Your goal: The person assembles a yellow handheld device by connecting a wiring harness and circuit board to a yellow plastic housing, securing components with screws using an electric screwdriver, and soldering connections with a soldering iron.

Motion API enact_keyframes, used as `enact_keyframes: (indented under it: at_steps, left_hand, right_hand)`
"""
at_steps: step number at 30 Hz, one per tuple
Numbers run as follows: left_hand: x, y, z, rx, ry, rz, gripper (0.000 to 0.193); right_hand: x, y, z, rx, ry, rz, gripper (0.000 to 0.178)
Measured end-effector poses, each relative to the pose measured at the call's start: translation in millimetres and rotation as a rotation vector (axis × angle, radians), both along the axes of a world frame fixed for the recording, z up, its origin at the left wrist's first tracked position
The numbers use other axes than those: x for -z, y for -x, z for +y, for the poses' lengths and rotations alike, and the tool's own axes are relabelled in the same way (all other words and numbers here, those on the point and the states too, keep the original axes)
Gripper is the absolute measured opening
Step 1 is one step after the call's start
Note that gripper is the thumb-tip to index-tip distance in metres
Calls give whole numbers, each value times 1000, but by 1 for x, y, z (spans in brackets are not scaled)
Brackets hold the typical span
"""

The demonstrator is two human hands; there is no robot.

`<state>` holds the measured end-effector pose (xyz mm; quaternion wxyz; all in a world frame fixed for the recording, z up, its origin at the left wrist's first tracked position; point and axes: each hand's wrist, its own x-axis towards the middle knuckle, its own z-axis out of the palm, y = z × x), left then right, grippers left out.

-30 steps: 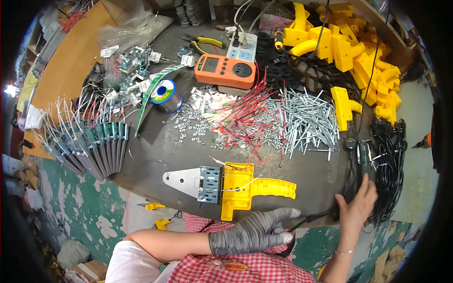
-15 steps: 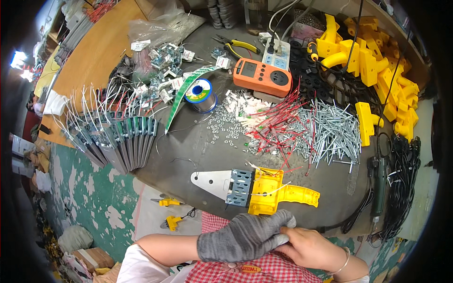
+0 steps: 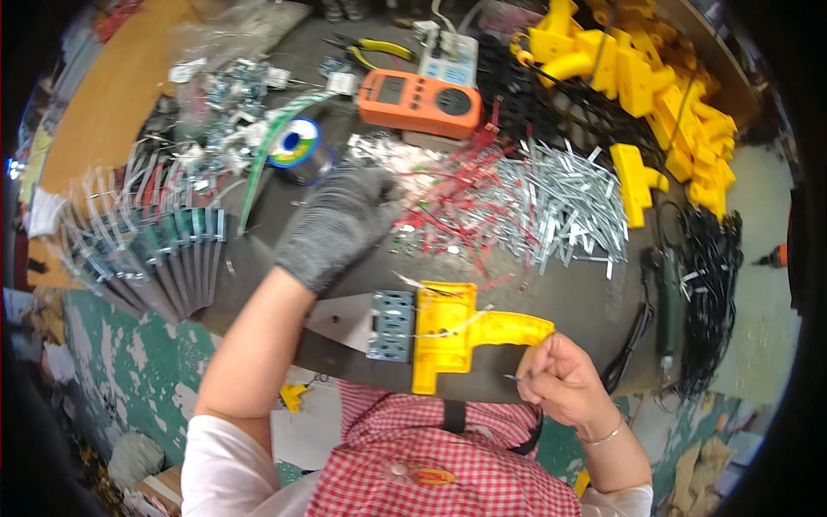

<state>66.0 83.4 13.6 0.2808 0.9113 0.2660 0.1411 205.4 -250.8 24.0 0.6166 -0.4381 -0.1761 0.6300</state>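
Observation:
My gloved left hand (image 3: 336, 228) reaches over the small metal nuts and white pieces (image 3: 405, 159), its thumb apart from the fingers; the fingertips are blurred. Bare, my right hand (image 3: 556, 379) pinches a small thin piece (image 3: 512, 377) whose tip pokes out; its kind is too small to tell. Those fingers are beside the handle end of a yellow plastic housing half (image 3: 448, 332), lying open side up. A perforated metal bracket (image 3: 392, 326) sits at its left, with a pale pointed plate (image 3: 340, 320) beyond, partly behind my left forearm. White wires cross the housing.
Red-wired parts (image 3: 465, 194) and long screws (image 3: 564, 202) are heaped behind the housing. Farther back are a solder spool (image 3: 301, 151), an orange meter (image 3: 419, 103) and pliers (image 3: 379, 47). Metal plates with wires (image 3: 164, 258) fan out left. Yellow housings (image 3: 637, 77), a power screwdriver (image 3: 668, 302) and black cables (image 3: 711, 293) line the right.
My hands, together at the near edge before, have separated. The left has gone forward to the small parts; the right has moved up beside the housing's handle. The whole view has shifted.

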Motion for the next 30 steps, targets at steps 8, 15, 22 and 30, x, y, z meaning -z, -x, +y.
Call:
enact_keyframes:
  at_steps: [8,15,22,30]
  left_hand:
    - [-16,27,-12,-236,670,-496,8]
    - [-54,74,-107,55,770,-258,26]
    - [-24,72,-157,186,364,-268,29]
    - [-13,75,-160,240,274,-282,32]
  right_hand:
    - [-10,8,11,2,224,-269,16]
    - [-8,13,12,153,-24,59,18]
    - [-12,5,8,34,187,95,13]
    - [-31,26,29,8,192,-336,9]
